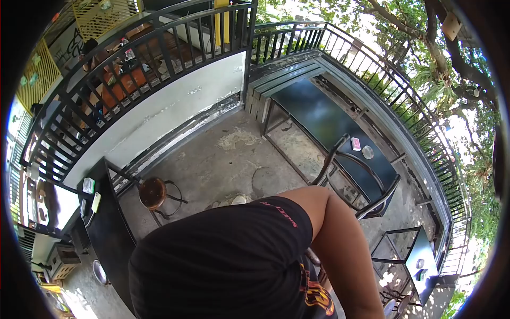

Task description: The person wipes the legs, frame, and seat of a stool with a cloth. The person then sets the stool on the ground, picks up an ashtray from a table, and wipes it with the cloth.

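Neither of my hands shows. A black T-shirt sleeve point(228, 239) fills the lower middle of the head view, and a bare arm point(340, 250) bends down from it past the bottom edge. Behind the arm stands a metal-framed chair point(390, 194), close to the elbow. Beyond it is a long black table point(319, 114) carrying a small pink-and-white packet point(356, 144) and a round glass ashtray point(367, 152). What the hands hold or touch is hidden.
A round wooden stool point(152, 193) stands beside another black table point(106, 228) on the left, which holds a white box point(88, 185). A black railing point(133, 69) tops the white wall point(175, 114). A smaller table point(422, 260) stands at lower right. People sit beyond the railing.
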The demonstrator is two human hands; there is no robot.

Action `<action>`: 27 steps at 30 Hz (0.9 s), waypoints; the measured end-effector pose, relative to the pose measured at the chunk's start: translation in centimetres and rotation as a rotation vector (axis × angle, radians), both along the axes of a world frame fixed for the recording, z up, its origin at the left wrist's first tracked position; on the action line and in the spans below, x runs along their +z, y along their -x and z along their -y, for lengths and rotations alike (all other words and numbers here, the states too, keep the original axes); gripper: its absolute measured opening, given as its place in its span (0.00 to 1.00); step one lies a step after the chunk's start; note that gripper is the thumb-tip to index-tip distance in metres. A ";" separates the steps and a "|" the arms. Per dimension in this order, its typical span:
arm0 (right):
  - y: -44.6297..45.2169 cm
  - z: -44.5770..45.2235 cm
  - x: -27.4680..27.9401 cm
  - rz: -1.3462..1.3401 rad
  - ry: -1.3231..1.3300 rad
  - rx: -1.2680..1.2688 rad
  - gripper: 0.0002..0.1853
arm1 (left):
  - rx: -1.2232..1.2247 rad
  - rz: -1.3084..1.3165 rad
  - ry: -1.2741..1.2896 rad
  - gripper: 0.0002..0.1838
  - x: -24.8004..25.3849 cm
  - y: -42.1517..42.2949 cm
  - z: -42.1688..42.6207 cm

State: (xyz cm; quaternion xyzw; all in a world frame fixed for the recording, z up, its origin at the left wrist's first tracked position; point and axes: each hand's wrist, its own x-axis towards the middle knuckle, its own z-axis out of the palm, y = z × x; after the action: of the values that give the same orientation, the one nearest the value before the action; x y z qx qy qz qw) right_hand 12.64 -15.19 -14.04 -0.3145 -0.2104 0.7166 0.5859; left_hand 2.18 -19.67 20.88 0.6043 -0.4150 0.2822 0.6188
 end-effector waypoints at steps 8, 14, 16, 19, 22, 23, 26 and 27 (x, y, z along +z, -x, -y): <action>-0.5 0.3 0.2 0.037 0.021 -0.007 0.29 | 1.490 0.011 0.023 0.26 -11.6 -0.1 -12.3; 0.9 -0.4 3.5 0.174 0.001 0.195 0.29 | 0.787 -1.040 1.081 0.31 -23.0 3.5 -21.2; 1.5 -0.2 7.0 0.316 0.046 0.332 0.25 | 0.641 -0.926 1.275 0.26 -19.4 4.3 -19.1; 2.8 -0.7 10.8 0.640 -0.186 0.542 0.21 | 0.624 -0.956 1.248 0.30 -20.6 6.4 -19.9; 2.9 -0.8 14.2 0.876 -0.412 0.610 0.20 | 0.595 -0.881 1.283 0.32 -20.5 9.1 -19.9; 2.5 -0.9 14.3 0.840 -0.395 0.636 0.20 | 0.593 -0.853 1.282 0.32 -20.2 9.8 -19.7; 0.1 -1.4 14.1 0.893 -0.325 0.661 0.16 | 0.612 -0.783 1.271 0.31 -18.9 11.4 -18.8; -0.4 -1.6 13.6 0.863 -0.282 0.456 0.14 | 0.611 -0.780 1.248 0.31 -18.5 11.5 -18.4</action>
State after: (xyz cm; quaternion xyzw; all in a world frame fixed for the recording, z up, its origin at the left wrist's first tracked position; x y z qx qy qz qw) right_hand 13.07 -13.61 -0.42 -0.4459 -0.5913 0.5958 0.3107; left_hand -9.36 -1.26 2.34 0.2885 0.2504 0.3879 0.8388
